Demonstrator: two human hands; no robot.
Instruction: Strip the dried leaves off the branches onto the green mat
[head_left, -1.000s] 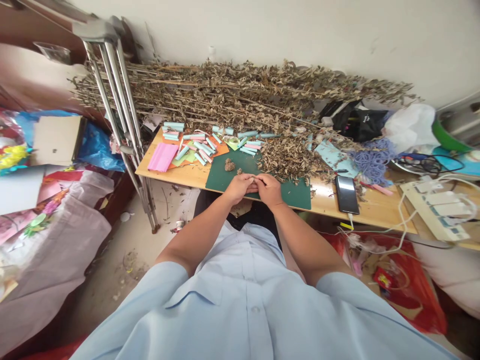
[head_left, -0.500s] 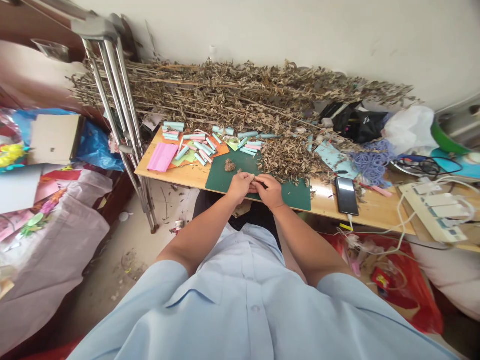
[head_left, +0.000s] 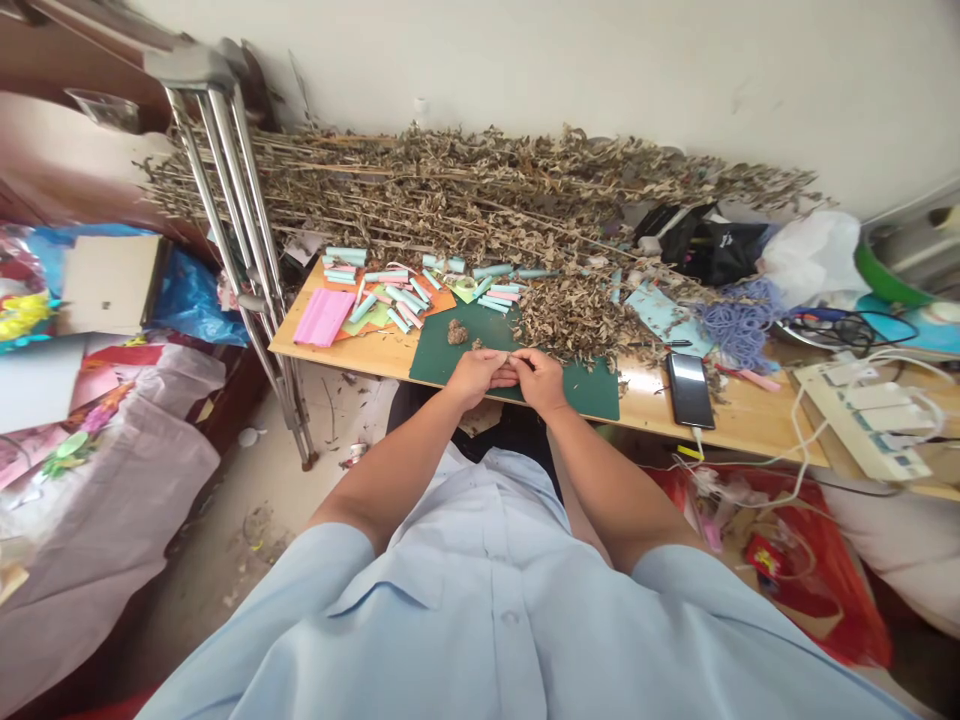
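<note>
My left hand [head_left: 478, 377] and my right hand [head_left: 541, 380] meet over the front of a green cutting mat [head_left: 592, 392]. Fingers of both are pinched together around something small, mostly hidden, perhaps a bit of dried leaf. Just beyond them lies a heap of crumbled dried leaves [head_left: 574, 320]. A small brown clump of leaf matter [head_left: 457, 332] rests on the mat, left of the heap. Blue and pink paper rolls [head_left: 409, 295] lie to the left on orange and green paper, beside folded pink paper [head_left: 324, 318].
Long dried leafy stalks [head_left: 450, 180] stretch along the wall. A phone [head_left: 690, 390] on a cable, purple yarn [head_left: 742, 318] and a power strip [head_left: 862, 415] occupy the right side. Metal crutches [head_left: 240, 200] lean at the left table end. A red bag [head_left: 832, 590] sits below at right.
Both hands stay together at the mat's front edge, with only slight finger movement. The whole view has shifted very slightly; objects on the table keep their places.
</note>
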